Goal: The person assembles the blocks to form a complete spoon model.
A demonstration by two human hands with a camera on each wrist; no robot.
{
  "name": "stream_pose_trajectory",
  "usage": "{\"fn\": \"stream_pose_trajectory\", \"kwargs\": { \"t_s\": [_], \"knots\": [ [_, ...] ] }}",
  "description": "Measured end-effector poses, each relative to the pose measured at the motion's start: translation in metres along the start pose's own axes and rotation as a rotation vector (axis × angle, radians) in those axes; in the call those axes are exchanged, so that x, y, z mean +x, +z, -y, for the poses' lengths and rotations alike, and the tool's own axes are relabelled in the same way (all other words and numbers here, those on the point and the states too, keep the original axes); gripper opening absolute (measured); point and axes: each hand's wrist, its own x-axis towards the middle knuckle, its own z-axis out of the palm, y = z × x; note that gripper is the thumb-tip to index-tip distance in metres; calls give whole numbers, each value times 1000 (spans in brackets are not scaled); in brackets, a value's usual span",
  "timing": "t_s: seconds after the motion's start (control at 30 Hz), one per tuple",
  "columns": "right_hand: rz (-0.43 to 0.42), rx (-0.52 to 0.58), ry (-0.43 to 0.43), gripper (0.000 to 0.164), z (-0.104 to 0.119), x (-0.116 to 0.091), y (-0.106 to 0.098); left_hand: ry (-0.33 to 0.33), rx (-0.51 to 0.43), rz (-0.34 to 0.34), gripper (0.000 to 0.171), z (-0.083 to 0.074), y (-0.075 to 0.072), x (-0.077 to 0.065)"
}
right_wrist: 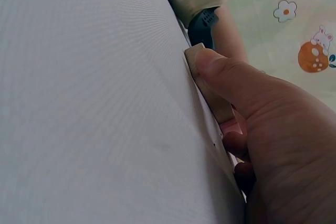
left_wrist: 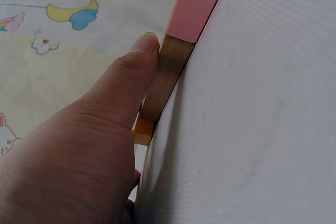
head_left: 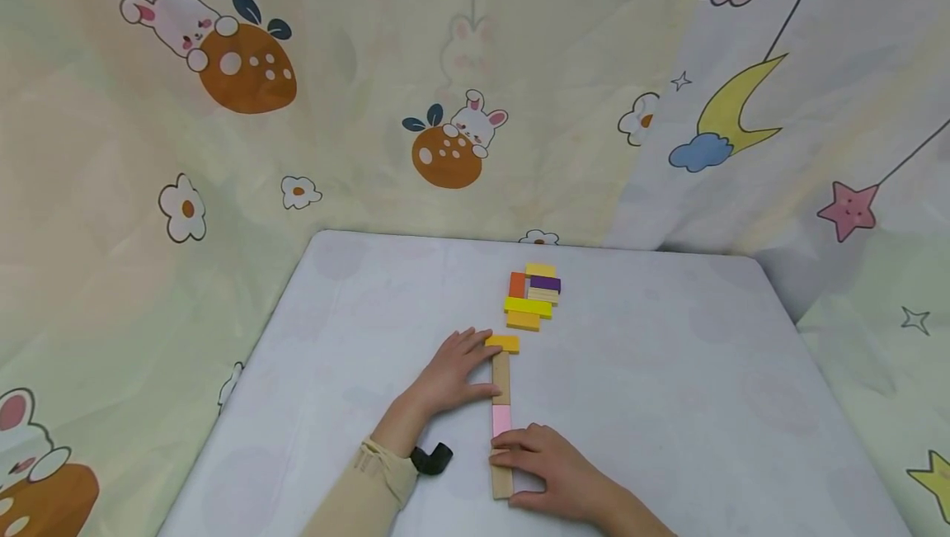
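Tabletop: I work at a white surface (head_left: 653, 372) with rounded far corners, spreading across the lower and middle frame.
Backdrop: a pale printed cloth (head_left: 356, 34) rises behind it; a rabbit on an orange fruit (head_left: 248, 71) at upper left, a yellow moon (head_left: 723, 108) at upper right, a pink star (head_left: 848, 211) below that.
Block row: at lower centre, far to near: an orange-yellow block (head_left: 506, 345) set crosswise, a wooden block (head_left: 500, 376), a pink block (head_left: 501, 419), then a second wooden block (head_left: 502, 485).
Block cluster: above the row, a purple block (head_left: 545, 283), a red-orange block (head_left: 517, 284) and several yellow and pale ones.
My left hand (head_left: 454, 372): fingers spread, fingertips at the orange-yellow block, thumb straight against the first wooden block.
My right hand (head_left: 552, 471): thumb and fingers pinch the second wooden block.
My left wrist: tan sleeve (head_left: 364, 487), black device (head_left: 433, 459).
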Motion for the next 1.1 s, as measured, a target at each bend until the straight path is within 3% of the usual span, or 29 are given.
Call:
{"fn": "stream_pose_trajectory", "kwargs": {
  "t_s": [0.37, 0.57, 0.67, 0.8, 0.93, 1.1],
  "knots": [
    [22, 13, 12, 54, 2, 0, -3, 7, -9, -9, 76, 1, 1, -1],
    [55, 70, 79, 54, 4, 3, -13, 22, -7, -22, 75, 2, 0, 0],
    [75, 108, 161, 50, 2, 6, -24, 21, -6, -21, 75, 2, 0, 0],
    [80, 115, 341, 43, -10, 16, -45, 2, -3, -12, 76, 1, -1, 0],
    [1, 120, 515, 38, -33, 27, -62, -16, -7, -4, 77, 0, -1, 0],
    [-121, 117, 658, 36, -72, 39, -74, -27, -1, 12, 77, -1, -1, 0]
  ]
}}
